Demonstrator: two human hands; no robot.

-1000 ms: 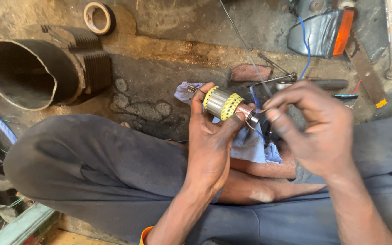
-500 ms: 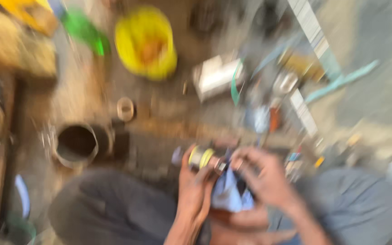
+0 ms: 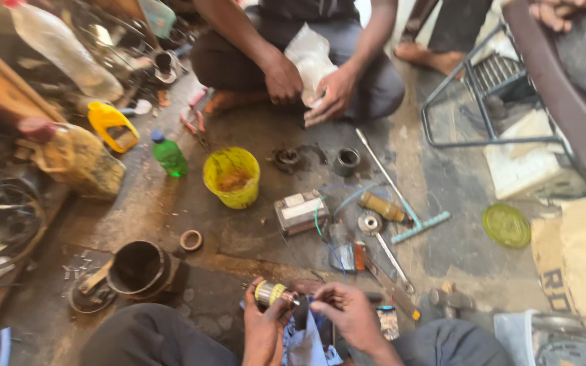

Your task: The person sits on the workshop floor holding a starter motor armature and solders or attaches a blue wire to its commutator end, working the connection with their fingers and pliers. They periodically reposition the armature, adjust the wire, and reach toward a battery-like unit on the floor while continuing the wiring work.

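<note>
Down at six o'clock, the left hand (image 3: pixel 266 325) grips a small motor armature (image 3: pixel 270 293) around its yellow-banded winding, fingers closed on it, while the right hand (image 3: pixel 347 313) pinches narrowly at the shaft end at the armature's three o'clock. A blue cloth (image 3: pixel 301 342) lies in the lap beneath both hands. By the look of it, the step in hand is working on that shaft tip, cleaning or fitting something too small to make out; the next move calls for a steady left grip and fine fingertip control on the right. At twelve o'clock another person (image 3: pixel 293 61) sits holding a white bag (image 3: pixel 310 57). A yellow bucket (image 3: pixel 232 177) stands near centre, a black cylinder (image 3: pixel 138 270) at nine o'clock.
</note>
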